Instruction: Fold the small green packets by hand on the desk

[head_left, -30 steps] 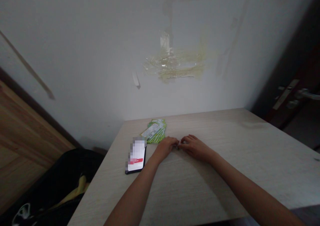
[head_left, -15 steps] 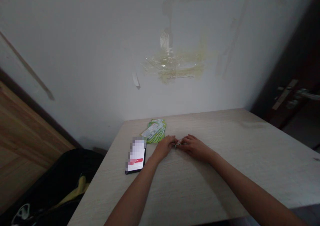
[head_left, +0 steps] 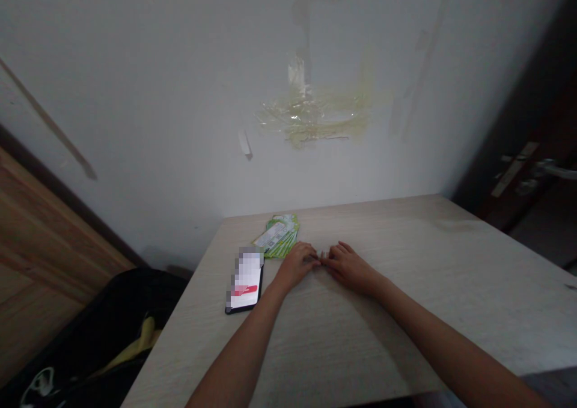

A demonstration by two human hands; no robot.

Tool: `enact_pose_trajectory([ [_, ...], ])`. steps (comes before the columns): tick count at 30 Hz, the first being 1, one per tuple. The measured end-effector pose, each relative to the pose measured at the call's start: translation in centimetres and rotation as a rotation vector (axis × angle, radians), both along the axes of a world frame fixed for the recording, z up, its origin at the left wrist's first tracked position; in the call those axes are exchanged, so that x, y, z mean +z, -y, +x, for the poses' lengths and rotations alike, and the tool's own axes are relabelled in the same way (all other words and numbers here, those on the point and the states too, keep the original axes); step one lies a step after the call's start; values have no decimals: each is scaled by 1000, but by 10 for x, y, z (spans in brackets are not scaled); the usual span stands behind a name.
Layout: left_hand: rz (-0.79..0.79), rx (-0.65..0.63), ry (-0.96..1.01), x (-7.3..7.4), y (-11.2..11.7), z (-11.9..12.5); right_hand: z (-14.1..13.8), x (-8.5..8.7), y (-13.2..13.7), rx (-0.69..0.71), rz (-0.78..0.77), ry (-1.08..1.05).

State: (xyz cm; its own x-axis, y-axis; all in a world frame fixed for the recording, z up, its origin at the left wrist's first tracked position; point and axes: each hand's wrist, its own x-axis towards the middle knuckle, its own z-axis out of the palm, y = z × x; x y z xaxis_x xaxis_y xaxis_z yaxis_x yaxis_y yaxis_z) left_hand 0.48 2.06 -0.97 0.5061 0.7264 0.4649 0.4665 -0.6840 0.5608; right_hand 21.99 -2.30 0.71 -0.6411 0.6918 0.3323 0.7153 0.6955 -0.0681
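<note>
Both my hands rest on the pale wooden table (head_left: 406, 288), fingertips meeting near its middle. My left hand (head_left: 297, 265) and my right hand (head_left: 347, 265) are curled in a pinch around a tiny light object between them that I cannot make out. A fan of green sachets (head_left: 278, 237) lies just beyond my left hand. A black phone (head_left: 246, 279) with a lit screen lies flat to the left of my left wrist.
A white wall with yellowed tape remains (head_left: 315, 116) rises behind the table. A dark bag (head_left: 103, 336) sits on the floor at the left, beside wooden panelling. A dark door with a metal handle (head_left: 536, 170) stands at the right.
The hands have barely shifted; the fingertips stay together, with small finger movements around the tiny object.
</note>
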Motion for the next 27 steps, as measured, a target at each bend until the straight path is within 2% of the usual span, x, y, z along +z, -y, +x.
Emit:
enact_pose_trajectory([
  [11,58,104,8,1,5,4,-1,2,-1,25,-12,-17],
  [27,76,113,42,2,6,5,-11,6,-2,-57,8,78],
])
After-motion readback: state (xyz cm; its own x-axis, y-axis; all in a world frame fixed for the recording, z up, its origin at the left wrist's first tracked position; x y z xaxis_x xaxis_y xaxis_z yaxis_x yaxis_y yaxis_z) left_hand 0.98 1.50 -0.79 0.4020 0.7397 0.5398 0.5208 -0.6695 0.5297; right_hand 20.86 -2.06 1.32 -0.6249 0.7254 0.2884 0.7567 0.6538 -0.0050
